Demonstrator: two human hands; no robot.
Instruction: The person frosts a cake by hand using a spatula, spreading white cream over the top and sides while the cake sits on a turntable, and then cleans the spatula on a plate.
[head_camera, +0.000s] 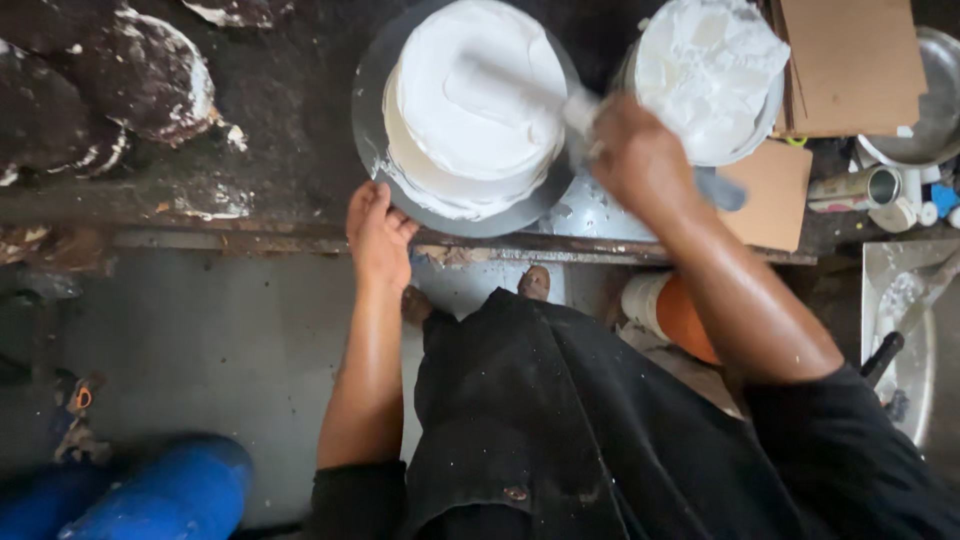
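Right hand (640, 160) gripping a spatula (510, 95) on the white cake (470, 110), left hand (378, 235) open against the round board (372, 90)

A dark, cream-smeared worktop (270, 110) ran over a dull grey concrete floor (200, 340), with cardboard sheets (850, 60) at its right end and a blue drum (160, 495) standing below.

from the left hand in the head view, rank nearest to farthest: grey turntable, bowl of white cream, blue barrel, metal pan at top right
1. Grey turntable: the left hand touches its near rim.
2. Bowl of white cream: on the bench, to the right past the cake.
3. Blue barrel: on the floor, lower left. Close to the bowl's distance, so this ranking is loose.
4. Metal pan: far top right corner.
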